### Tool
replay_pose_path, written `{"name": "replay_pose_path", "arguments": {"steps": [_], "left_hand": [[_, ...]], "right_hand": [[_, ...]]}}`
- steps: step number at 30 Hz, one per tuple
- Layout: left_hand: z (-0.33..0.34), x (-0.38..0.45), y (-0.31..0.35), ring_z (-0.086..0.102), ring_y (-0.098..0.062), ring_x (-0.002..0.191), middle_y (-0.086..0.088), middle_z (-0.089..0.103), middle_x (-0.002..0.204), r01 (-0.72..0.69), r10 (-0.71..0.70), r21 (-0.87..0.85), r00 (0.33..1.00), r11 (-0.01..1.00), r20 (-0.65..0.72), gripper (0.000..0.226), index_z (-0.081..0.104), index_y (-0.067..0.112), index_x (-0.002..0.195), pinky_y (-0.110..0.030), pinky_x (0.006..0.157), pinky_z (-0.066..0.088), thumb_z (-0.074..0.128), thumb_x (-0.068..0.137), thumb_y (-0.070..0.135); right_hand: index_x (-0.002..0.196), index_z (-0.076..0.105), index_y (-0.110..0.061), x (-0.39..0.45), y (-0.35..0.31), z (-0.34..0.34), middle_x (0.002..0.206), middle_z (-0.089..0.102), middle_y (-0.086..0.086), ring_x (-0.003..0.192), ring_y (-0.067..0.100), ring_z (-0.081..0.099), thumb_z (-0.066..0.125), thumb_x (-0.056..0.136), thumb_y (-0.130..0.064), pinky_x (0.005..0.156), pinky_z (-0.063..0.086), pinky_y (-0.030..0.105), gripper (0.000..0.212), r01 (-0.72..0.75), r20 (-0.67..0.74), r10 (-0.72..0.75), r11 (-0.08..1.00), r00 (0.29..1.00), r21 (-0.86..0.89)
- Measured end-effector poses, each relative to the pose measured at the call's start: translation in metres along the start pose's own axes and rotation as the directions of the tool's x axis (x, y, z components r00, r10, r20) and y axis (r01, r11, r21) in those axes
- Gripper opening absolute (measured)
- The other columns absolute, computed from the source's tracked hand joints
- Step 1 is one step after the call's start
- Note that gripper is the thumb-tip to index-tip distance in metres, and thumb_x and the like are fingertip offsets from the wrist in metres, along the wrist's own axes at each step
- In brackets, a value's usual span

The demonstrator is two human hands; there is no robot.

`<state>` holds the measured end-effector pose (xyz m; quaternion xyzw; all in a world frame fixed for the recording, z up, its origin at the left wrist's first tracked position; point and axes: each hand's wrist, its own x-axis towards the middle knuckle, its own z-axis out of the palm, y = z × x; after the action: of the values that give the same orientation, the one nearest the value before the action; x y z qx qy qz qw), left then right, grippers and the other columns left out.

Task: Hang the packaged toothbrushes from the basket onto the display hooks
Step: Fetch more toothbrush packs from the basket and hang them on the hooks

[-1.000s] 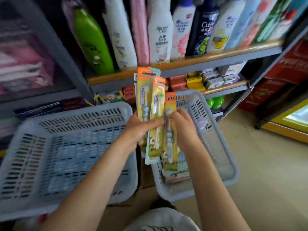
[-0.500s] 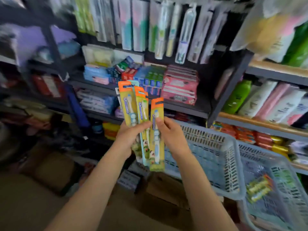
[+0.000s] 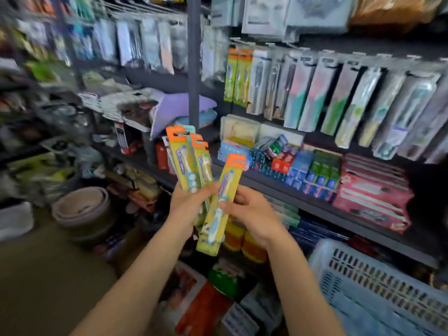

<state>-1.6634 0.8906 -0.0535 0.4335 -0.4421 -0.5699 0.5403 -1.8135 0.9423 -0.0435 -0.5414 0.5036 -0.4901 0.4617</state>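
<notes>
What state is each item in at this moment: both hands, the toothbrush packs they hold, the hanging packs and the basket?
left hand: grips a fanned bunch of packs
bunch of packs: upright, not yet hung
right hand: pinches a single pack
single pack: tilted right, pulled apart from the bunch
matching orange-topped packs: already hanging on hooks
blue basket: on the lower right, contents not visible

- Single head-worn view, looking forward and down along both forearms.
- Close to the hands; facing the display shelving (image 3: 315, 200), basket (image 3: 378, 282) at lower right.
</notes>
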Motion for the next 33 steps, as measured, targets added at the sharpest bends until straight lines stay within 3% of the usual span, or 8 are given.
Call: {"name": "replay_pose_path", "arguments": {"steps": [2, 6, 9, 13, 15, 21, 27, 33], "left_hand": [[-0.003, 0.032, 0.008, 0.074, -0.026, 0.098, -0.007, 0.077, 0.107, -0.033, 0.033, 0.004, 0.999, 0.999, 0.011, 0.046, 0.067, 0.010, 0.121, -0.041, 0.083, 0.061, 0.084, 0.079, 0.009], [0.002, 0.110, 0.019, 0.073, -0.014, 0.101, 0.005, 0.077, 0.110, -0.078, 0.074, 0.085, 0.996, 0.993, 0.049, 0.046, 0.069, 0.022, 0.120, -0.033, 0.086, 0.057, 0.086, 0.078, 0.016], [0.005, 0.175, 0.035, 0.072, -0.015, 0.104, 0.008, 0.076, 0.112, -0.098, 0.095, 0.139, 0.995, 0.985, 0.028, 0.056, 0.068, 0.028, 0.120, -0.040, 0.094, 0.056, 0.092, 0.070, 0.027], [0.006, 0.243, 0.056, 0.072, -0.002, 0.091, 0.019, 0.076, 0.097, -0.177, 0.176, 0.120, 0.984, 0.977, 0.015, 0.043, 0.067, 0.034, 0.110, -0.016, 0.070, 0.055, 0.087, 0.077, 0.014], [0.003, 0.269, 0.063, 0.072, 0.001, 0.092, 0.019, 0.076, 0.100, -0.204, 0.203, 0.117, 0.979, 0.972, 0.022, 0.046, 0.066, 0.033, 0.114, -0.012, 0.067, 0.052, 0.086, 0.078, 0.014], [-0.004, 0.333, 0.081, 0.070, 0.008, 0.086, 0.027, 0.074, 0.090, -0.268, 0.267, 0.038, 0.963, 0.963, 0.021, 0.044, 0.064, 0.035, 0.107, -0.006, 0.063, 0.051, 0.085, 0.078, 0.010], [-0.012, 0.378, 0.093, 0.070, 0.007, 0.084, 0.025, 0.075, 0.089, -0.323, 0.321, 0.006, 0.943, 0.947, 0.089, 0.042, 0.065, 0.031, 0.104, -0.012, 0.072, 0.054, 0.086, 0.076, 0.007], [-0.012, 0.403, 0.097, 0.071, -0.001, 0.095, 0.009, 0.075, 0.106, -0.390, 0.385, 0.002, 0.911, 0.921, 0.145, 0.057, 0.062, 0.017, 0.124, -0.016, 0.077, 0.055, 0.088, 0.074, 0.007]], "right_hand": [[0.108, 0.073, -0.021, 0.037, -0.001, 0.002, 0.100, 0.077, 0.000, 0.086, 0.016, 0.070, 0.065, 0.096, -0.006, 0.070, 0.053, 0.026, 0.021, 0.020, -0.030, -0.018, 0.998, 0.999, 0.054], [0.100, 0.074, -0.023, 0.120, -0.003, -0.010, 0.102, 0.076, 0.008, 0.093, 0.022, 0.071, 0.056, 0.103, -0.018, 0.087, 0.055, 0.048, 0.019, 0.031, -0.180, -0.014, 0.995, 0.984, 0.094], [0.107, 0.062, -0.019, 0.182, -0.015, -0.024, 0.086, 0.070, 0.020, 0.072, 0.031, 0.069, 0.048, 0.106, -0.023, 0.070, 0.056, 0.045, 0.014, 0.047, -0.189, -0.013, 0.983, 0.982, 0.180], [0.113, 0.054, -0.016, 0.256, -0.036, -0.031, 0.077, 0.061, 0.012, 0.050, 0.030, 0.061, 0.049, 0.107, -0.032, 0.048, 0.051, 0.033, 0.017, 0.105, -0.164, -0.076, 0.978, 0.984, 0.178], [0.116, 0.050, -0.010, 0.289, -0.044, -0.029, 0.075, 0.057, 0.010, 0.044, 0.027, 0.056, 0.048, 0.107, -0.030, 0.043, 0.047, 0.031, 0.023, 0.082, -0.208, -0.052, 0.987, 0.977, 0.141], [0.117, 0.053, -0.012, 0.365, -0.069, -0.023, 0.087, 0.058, 0.018, 0.046, 0.017, 0.061, 0.042, 0.102, -0.011, 0.047, 0.049, 0.028, 0.018, -0.002, -0.299, -0.014, 0.999, 0.954, -0.054], [0.105, 0.061, -0.006, 0.421, -0.083, -0.007, 0.088, 0.066, 0.011, 0.058, 0.021, 0.070, 0.053, 0.104, -0.017, 0.053, 0.052, 0.034, 0.013, 0.055, -0.445, -0.124, 0.985, 0.887, -0.164], [0.111, 0.059, -0.010, 0.456, -0.092, 0.001, 0.081, 0.061, 0.006, 0.057, 0.024, 0.066, 0.054, 0.104, -0.022, 0.048, 0.052, 0.029, 0.014, 0.097, -0.591, -0.158, 0.986, 0.791, -0.134]]}}
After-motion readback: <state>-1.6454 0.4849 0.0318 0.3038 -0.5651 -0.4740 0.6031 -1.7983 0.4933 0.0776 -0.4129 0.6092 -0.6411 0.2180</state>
